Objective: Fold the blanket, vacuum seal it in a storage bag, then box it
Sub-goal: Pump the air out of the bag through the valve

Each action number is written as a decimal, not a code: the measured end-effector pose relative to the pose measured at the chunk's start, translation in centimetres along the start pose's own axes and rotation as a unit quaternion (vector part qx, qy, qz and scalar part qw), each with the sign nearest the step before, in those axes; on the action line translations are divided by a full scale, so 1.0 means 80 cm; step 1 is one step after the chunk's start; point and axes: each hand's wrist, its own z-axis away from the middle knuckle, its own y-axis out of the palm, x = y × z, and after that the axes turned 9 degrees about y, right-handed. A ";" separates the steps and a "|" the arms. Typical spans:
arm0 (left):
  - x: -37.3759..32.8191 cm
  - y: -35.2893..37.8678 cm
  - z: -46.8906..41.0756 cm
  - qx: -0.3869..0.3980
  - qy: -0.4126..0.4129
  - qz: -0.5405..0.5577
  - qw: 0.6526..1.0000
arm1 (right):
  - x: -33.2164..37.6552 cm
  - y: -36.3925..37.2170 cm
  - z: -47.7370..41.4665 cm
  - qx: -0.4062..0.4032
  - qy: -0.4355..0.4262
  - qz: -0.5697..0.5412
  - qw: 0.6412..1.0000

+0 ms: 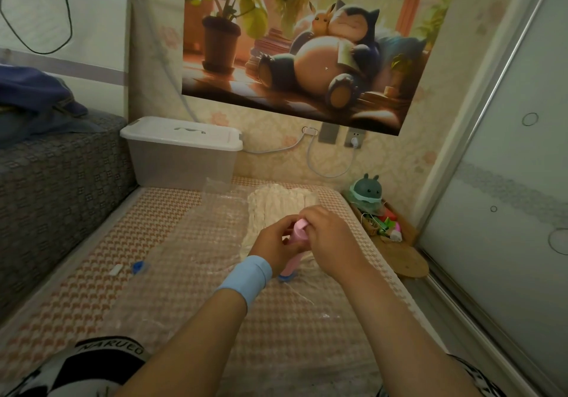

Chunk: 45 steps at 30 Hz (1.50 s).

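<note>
A folded cream blanket [278, 204] lies inside a clear plastic storage bag [212, 227] spread on the checked mattress [153, 289]. A pink hand pump [296, 236] stands upright on the bag's blue valve [284, 278]. My left hand [273, 244], with a blue wristband, grips the pump's body. My right hand [327, 236] grips the pump's top from the right. A blue valve cap [138, 267] and a small white clip [115, 270] lie on the mattress to the left. The lidded translucent storage box [181, 153] stands at the head of the mattress.
A grey sofa [55, 187] runs along the left side with blue cloth [37, 95] on top. A teal toy [367, 192] and small items sit on a low wooden stand [405, 258] at the right. A sliding door [507, 181] borders the right. Cables hang from wall sockets [355, 140].
</note>
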 end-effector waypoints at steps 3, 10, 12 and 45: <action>-0.005 0.002 0.002 0.001 -0.004 0.008 1.000 | -0.007 0.000 -0.003 0.008 -0.001 0.053 0.999; 0.004 -0.006 -0.001 0.008 -0.010 0.007 1.000 | 0.054 -0.069 -0.013 -0.217 -0.091 0.009 0.972; 0.006 -0.005 -0.002 0.011 -0.009 0.007 1.000 | 0.063 -0.086 -0.015 -0.273 -0.116 -0.002 0.955; 0.008 0.000 0.007 0.003 -0.021 0.001 1.000 | 0.020 0.000 -0.002 -0.121 -0.052 0.026 0.991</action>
